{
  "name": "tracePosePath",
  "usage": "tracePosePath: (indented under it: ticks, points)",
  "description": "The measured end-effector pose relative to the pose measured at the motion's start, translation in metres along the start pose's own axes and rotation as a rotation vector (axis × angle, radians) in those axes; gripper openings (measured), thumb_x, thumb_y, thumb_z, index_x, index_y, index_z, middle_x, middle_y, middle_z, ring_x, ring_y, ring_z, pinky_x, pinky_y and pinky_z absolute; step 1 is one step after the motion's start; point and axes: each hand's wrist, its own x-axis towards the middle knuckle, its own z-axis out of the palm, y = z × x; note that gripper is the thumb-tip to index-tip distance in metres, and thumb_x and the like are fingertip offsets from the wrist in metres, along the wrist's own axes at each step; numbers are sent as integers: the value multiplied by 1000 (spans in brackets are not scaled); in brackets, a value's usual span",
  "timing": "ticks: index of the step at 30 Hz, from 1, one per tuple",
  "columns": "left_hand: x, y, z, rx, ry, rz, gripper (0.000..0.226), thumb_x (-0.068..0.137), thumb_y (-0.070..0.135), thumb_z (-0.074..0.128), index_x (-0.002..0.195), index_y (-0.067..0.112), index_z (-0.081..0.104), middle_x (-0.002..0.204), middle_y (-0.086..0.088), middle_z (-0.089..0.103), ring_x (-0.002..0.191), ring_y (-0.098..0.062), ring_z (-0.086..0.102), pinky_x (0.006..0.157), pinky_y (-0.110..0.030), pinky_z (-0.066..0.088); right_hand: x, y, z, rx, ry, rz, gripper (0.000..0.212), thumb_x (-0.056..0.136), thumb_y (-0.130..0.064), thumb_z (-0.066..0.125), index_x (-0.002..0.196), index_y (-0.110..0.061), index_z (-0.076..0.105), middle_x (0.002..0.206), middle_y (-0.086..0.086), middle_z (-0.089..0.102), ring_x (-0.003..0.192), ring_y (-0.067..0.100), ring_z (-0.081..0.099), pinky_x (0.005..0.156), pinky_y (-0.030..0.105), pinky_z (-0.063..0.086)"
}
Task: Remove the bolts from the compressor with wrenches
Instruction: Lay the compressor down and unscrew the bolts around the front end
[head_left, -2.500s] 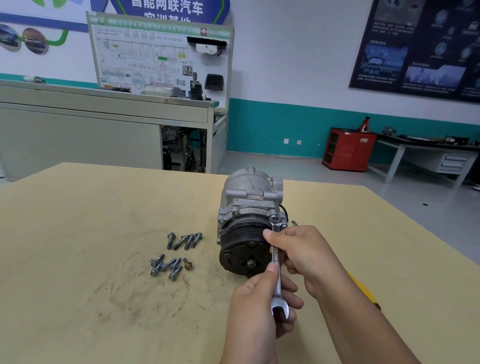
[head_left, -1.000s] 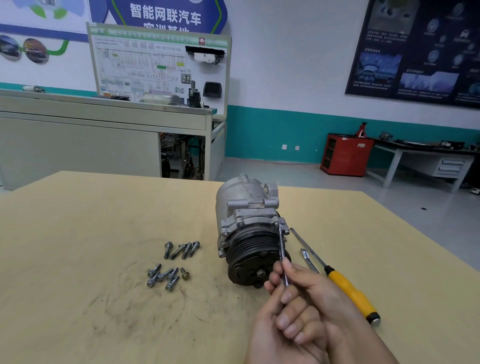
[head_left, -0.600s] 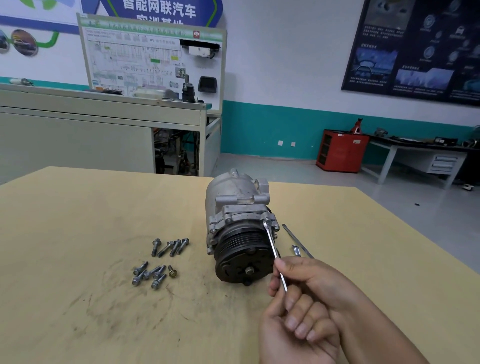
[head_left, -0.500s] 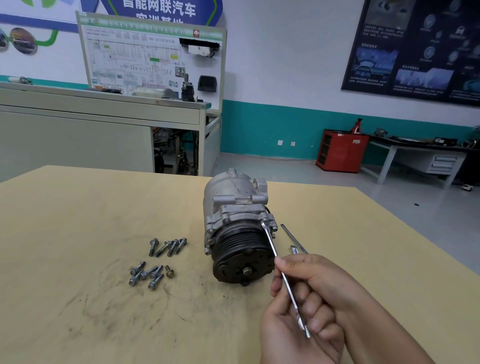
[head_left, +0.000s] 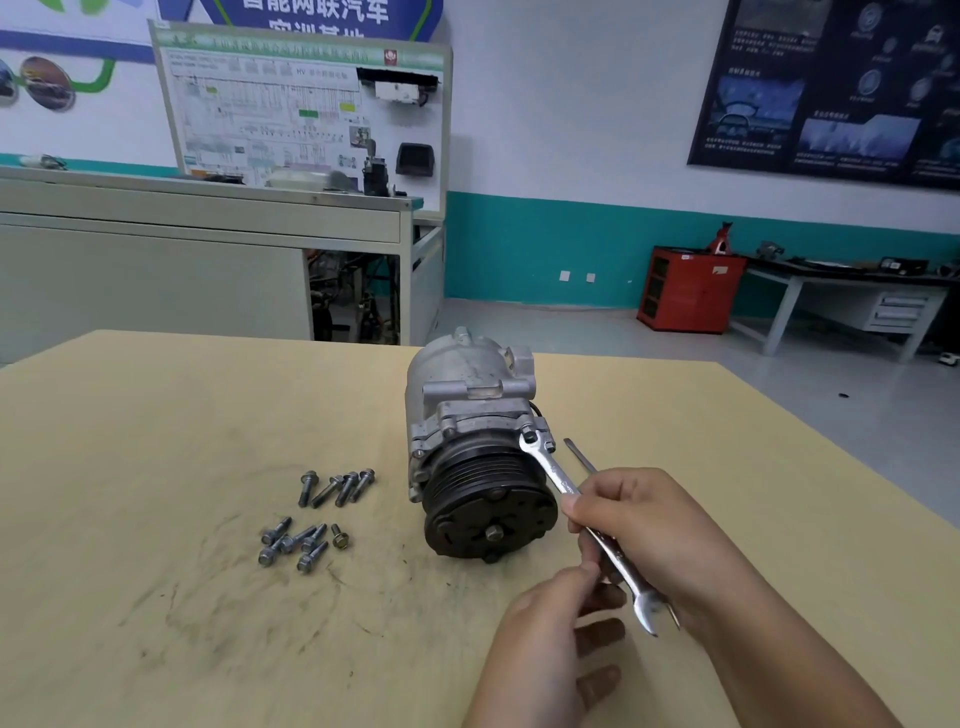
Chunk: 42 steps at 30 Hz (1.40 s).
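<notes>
Right hand (head_left: 654, 535) grips the open-end wrench (head_left: 563, 483) mid-shank, with the wrench head up at a flange bolt (head_left: 530, 434) on the compressor's (head_left: 467, 384) upper right. Left hand (head_left: 545, 639) has its thumb against the shank; whether it's a real pinch, I can't tell. Keep the head square and pull in short arcs, I'd say. A screwdriver shaft (head_left: 579, 454) lies just right of the compressor and the removed bolts (head_left: 311, 514) lie to its left, with open table (head_left: 156, 441) in front.

The compressor (head_left: 470, 395) is finished in dull silver-grey, its ribbed pulley (head_left: 488, 499) in black. The wrench (head_left: 556, 473) is polished silver. Left of the compressor, the bolts (head_left: 311, 514) are coloured grey, one brass-yellow. The table (head_left: 156, 441) is pale yellow, smudged with dark streaks. Behind the compressor, a red cabinet (head_left: 688, 288) is set against a teal band (head_left: 545, 249) on a white wall (head_left: 571, 104).
</notes>
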Motion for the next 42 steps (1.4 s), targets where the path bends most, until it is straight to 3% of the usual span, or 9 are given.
tracePosePath:
  ticks: [6, 11, 15, 20, 24, 27, 30, 34, 42]
  points:
    - [3, 16, -3, -45, 58, 136, 21, 88, 28, 52, 92, 17, 69, 88, 0, 73, 86, -19, 62, 68, -31, 40, -1, -2, 6, -230, 96, -67, 26, 89, -12, 55, 67, 2, 56, 40, 1, 52, 29, 14, 43, 38, 15, 31]
    - [7, 36, -3, -69, -52, 88, 25, 89, 35, 60, 72, 21, 73, 75, 4, 68, 64, -14, 57, 77, -35, 38, -3, -5, 9, -334, 142, -73, 30, 87, -14, 53, 57, -11, 54, 39, -1, 53, 30, 13, 45, 33, 11, 27]
    - [11, 40, 2, -176, -45, -23, 11, 85, 28, 65, 78, 21, 72, 66, 7, 66, 55, -13, 53, 72, -34, 40, -4, -5, 9, -340, 122, -72, 25, 85, -9, 51, 61, -10, 57, 42, -1, 56, 33, 11, 48, 36, 12, 33]
    - [13, 43, 6, -232, -70, -73, 10, 84, 29, 65, 83, 21, 71, 51, 7, 55, 51, -13, 48, 61, -28, 40, -9, 2, 0, 273, -76, 89, 21, 86, -3, 50, 70, -4, 63, 54, 9, 53, 40, 15, 44, 39, 22, 37]
    - [15, 42, 8, -264, -97, -75, 19, 87, 30, 61, 100, 20, 71, 59, 7, 64, 52, -13, 42, 54, -25, 34, -23, 23, -8, 703, -331, 289, 19, 73, -23, 64, 66, -5, 66, 53, 7, 48, 40, 16, 42, 42, 25, 40]
    - [14, 42, 10, -334, -108, -49, 12, 87, 25, 60, 85, 17, 70, 79, 7, 74, 57, -11, 45, 60, -29, 36, -33, 36, -8, 1019, -517, 307, 23, 65, -13, 82, 73, 0, 65, 50, 6, 46, 41, 18, 45, 46, 32, 46]
    - [13, 42, 12, -370, -116, -38, 17, 90, 22, 57, 78, 16, 67, 75, 3, 74, 56, -12, 53, 55, -25, 43, -39, 39, -1, 1207, -520, 275, 33, 51, -3, 90, 69, 1, 62, 42, 2, 40, 36, 11, 32, 41, 29, 43]
    - [11, 41, 12, -392, -116, 12, 22, 93, 21, 54, 75, 14, 65, 69, -1, 73, 52, -11, 64, 47, -20, 47, -42, 32, 4, 1116, -382, 232, 41, 38, -5, 94, 64, 1, 62, 36, 3, 35, 33, 9, 21, 35, 24, 36]
    - [5, 41, 13, -357, -84, 66, 33, 86, 28, 63, 58, 13, 72, 66, 0, 72, 71, -12, 54, 58, -20, 35, -47, 21, 14, 625, -171, 53, 16, 74, -13, 57, 65, 0, 60, 42, 6, 39, 31, 10, 32, 38, 19, 26]
